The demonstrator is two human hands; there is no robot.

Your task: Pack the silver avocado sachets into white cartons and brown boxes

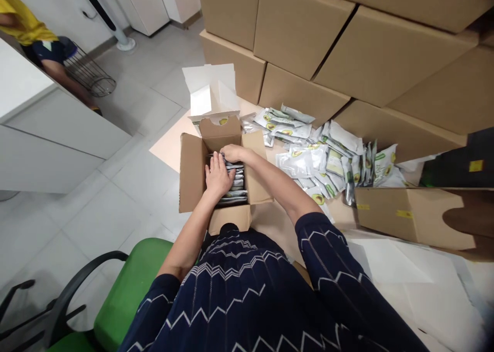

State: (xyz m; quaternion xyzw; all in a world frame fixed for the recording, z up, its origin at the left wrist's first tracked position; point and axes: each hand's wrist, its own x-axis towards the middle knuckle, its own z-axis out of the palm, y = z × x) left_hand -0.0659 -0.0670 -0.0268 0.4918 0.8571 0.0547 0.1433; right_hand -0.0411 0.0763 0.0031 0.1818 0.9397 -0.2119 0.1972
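Observation:
An open brown cardboard box (pixel 193 172) stands in front of me, its flaps folded out. A row of flat packets (pixel 236 183) stands on edge inside it. My left hand (pixel 218 177) lies on the tops of these packets at the box's left side, fingers stretched and thumb apart. At the far end of the box, my right hand (pixel 232 153) reaches in with its fingers curled downward. What those fingers grip, if anything, is hidden. Right of the box lies a loose pile of white and green packets (pixel 303 161) with avocado pictures.
Behind the pile rise stacked large cartons (pixel 301 25). A white open box (pixel 212 97) sits just beyond the brown one. On the right is another open carton (pixel 389 213). A green chair (pixel 131 285) is at lower left. A person in yellow (pixel 23 17) is at upper left.

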